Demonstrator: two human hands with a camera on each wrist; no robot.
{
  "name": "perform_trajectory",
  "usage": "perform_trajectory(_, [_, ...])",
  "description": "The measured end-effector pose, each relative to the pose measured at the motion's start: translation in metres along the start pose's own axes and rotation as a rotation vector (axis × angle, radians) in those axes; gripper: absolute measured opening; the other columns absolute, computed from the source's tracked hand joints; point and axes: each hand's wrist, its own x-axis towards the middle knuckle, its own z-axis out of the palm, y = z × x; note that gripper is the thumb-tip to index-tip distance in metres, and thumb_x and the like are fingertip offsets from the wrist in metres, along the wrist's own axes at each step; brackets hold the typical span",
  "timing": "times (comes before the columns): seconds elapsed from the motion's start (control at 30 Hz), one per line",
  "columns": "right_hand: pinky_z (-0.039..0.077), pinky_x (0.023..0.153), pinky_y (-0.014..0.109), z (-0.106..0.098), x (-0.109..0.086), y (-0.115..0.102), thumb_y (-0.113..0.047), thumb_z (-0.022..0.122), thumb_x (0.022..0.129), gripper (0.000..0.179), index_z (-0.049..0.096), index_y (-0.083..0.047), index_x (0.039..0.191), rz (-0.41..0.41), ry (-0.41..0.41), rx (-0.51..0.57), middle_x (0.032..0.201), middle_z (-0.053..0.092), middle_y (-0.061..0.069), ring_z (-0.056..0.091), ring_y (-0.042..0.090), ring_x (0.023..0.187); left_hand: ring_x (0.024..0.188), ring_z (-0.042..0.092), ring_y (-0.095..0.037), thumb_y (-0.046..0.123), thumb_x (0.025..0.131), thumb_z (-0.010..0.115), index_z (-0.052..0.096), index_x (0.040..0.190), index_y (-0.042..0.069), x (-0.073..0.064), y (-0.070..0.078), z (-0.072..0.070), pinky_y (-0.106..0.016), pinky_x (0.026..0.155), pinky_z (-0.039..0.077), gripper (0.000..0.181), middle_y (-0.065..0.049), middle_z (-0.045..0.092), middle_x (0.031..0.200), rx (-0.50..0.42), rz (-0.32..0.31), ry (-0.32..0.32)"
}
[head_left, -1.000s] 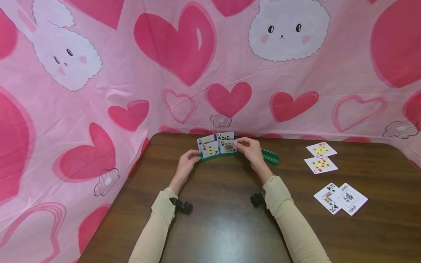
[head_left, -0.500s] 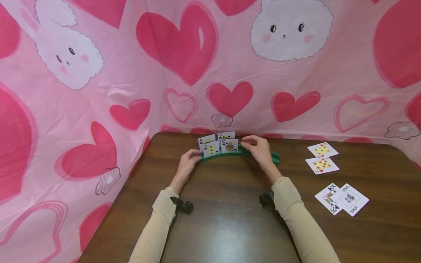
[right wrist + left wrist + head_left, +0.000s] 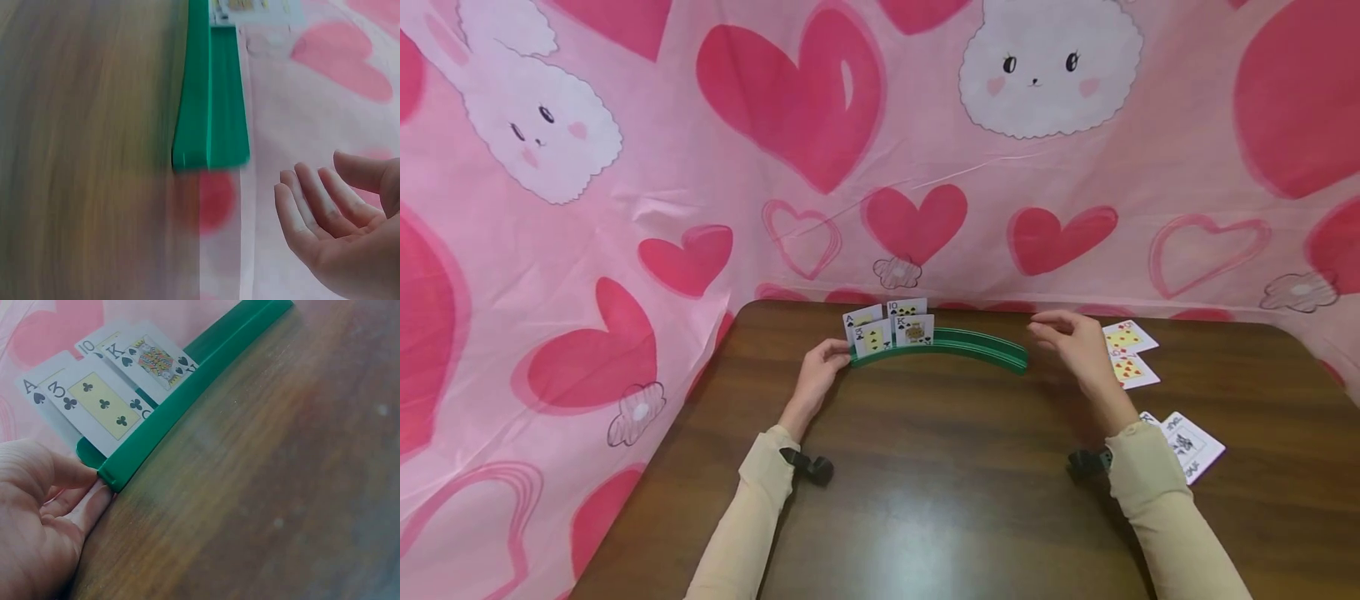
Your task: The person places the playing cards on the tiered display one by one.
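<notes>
A curved green card holder (image 3: 977, 343) stands on the table. In its left half are several upright playing cards: an ace of spades (image 3: 37, 394) and a ten (image 3: 907, 307) behind, a three of clubs (image 3: 94, 403) and a king of spades (image 3: 153, 359) in front. My left hand (image 3: 817, 375) pinches the holder's left end between thumb and fingers. Past the holder's right end my right hand (image 3: 1078, 346) hovers with relaxed, slightly bent fingers and nothing in them. It partly covers two red-suited cards, one a seven of hearts (image 3: 1138, 372).
On the right of the wooden table (image 3: 880, 492), a joker card (image 3: 1197, 450) overlaps a black-suited king, mostly hidden behind my right sleeve. A pink cloth (image 3: 940, 108) with hearts and rabbits hangs along the back and left edges.
My right hand has let go of the king of spades and moved right, away from the holder, toward the loose cards. My left hand has stayed at the holder's left end.
</notes>
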Motion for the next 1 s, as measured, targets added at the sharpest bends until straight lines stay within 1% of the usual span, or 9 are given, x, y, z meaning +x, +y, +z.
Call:
perform_trajectory(0.13, [0.049,0.064,0.022,-0.03,0.015,0.053,-0.029,0.066,0.078,0.042,0.059,0.0,0.108,-0.025,0.053,0.024,0.089,0.067,0.007,0.065,0.017,0.076,0.096,0.053,-0.019,0.003,0.084,0.056,0.06,0.102,0.003,-0.001,-0.001,-0.001,-0.033,0.084,0.042,0.019,-0.011,0.059,0.107,-0.002,0.003,-0.003])
perform_trajectory(0.23, [0.049,0.059,0.021,-0.053,0.028,0.1,-0.027,0.07,0.074,0.043,0.06,0.0,0.106,-0.03,0.113,0.102,0.083,0.068,0.002,0.065,0.017,0.071,0.096,0.053,-0.018,0.004,0.085,0.055,0.06,0.102,0.005,-0.001,0.0,-0.002,-0.033,0.084,0.042,0.018,-0.009,0.059,0.107,-0.006,-0.001,-0.012])
perform_trajectory(0.37, [0.049,0.056,0.022,-0.075,0.027,0.124,-0.028,0.071,0.073,0.043,0.061,-0.001,0.104,0.008,0.174,0.089,0.081,0.068,0.0,0.065,0.013,0.069,0.098,0.052,-0.018,0.005,0.085,0.055,0.059,0.105,0.004,-0.003,0.005,-0.002,-0.032,0.085,0.041,0.02,-0.01,0.058,0.11,-0.011,-0.019,-0.032])
perform_trajectory(0.6, [0.048,0.052,0.02,-0.092,0.003,0.097,-0.032,0.068,0.076,0.046,0.058,0.001,0.106,0.119,0.138,-0.099,0.072,0.061,-0.015,0.059,0.0,0.064,0.096,0.053,-0.018,0.006,0.084,0.056,0.06,0.103,0.004,-0.002,0.0,-0.002,-0.032,0.083,0.042,0.019,-0.01,0.058,0.108,-0.017,0.014,-0.024])
perform_trajectory(0.67, [0.048,0.052,0.026,-0.093,-0.004,0.085,-0.032,0.068,0.076,0.047,0.057,0.001,0.107,0.17,0.145,-0.163,0.073,0.061,-0.013,0.056,0.001,0.064,0.094,0.054,-0.018,0.006,0.084,0.056,0.061,0.101,0.004,-0.003,0.0,-0.002,-0.031,0.081,0.043,0.018,-0.01,0.059,0.106,-0.012,0.038,-0.022])
perform_trajectory(0.77, [0.043,0.058,0.036,-0.093,-0.013,0.068,-0.034,0.062,0.08,0.049,0.055,0.003,0.111,0.186,0.109,-0.32,0.086,0.064,0.006,0.055,0.015,0.075,0.092,0.054,-0.017,0.005,0.084,0.056,0.061,0.1,0.004,-0.004,0.0,-0.002,-0.03,0.079,0.044,0.017,-0.01,0.06,0.104,-0.023,0.061,-0.021])
perform_trajectory(0.83, [0.039,0.068,0.044,-0.093,-0.016,0.059,-0.036,0.057,0.084,0.054,0.049,0.005,0.118,0.178,0.018,-0.425,0.102,0.059,0.021,0.053,0.03,0.089,0.092,0.054,-0.018,0.003,0.083,0.056,0.061,0.1,0.003,-0.004,0.001,-0.001,-0.031,0.078,0.044,0.017,-0.011,0.06,0.103,-0.024,0.056,-0.017])
perform_trajectory(0.9, [0.035,0.077,0.049,-0.093,-0.018,0.054,-0.038,0.051,0.087,0.062,0.039,0.01,0.124,0.144,-0.132,-0.521,0.115,0.047,0.033,0.044,0.044,0.102,0.092,0.054,-0.018,0.004,0.083,0.056,0.061,0.101,0.003,-0.003,0.001,-0.001,-0.031,0.079,0.043,0.018,-0.011,0.06,0.104,-0.027,0.039,-0.013])
perform_trajectory(1.0, [0.029,0.084,0.057,-0.093,-0.019,0.047,-0.041,0.047,0.088,0.067,0.031,0.01,0.129,0.113,-0.331,-0.616,0.12,0.042,0.034,0.035,0.05,0.111,0.092,0.054,-0.018,0.003,0.083,0.056,0.061,0.101,0.002,-0.002,0.002,-0.001,-0.029,0.078,0.043,0.018,-0.012,0.06,0.105,-0.013,0.009,-0.008])
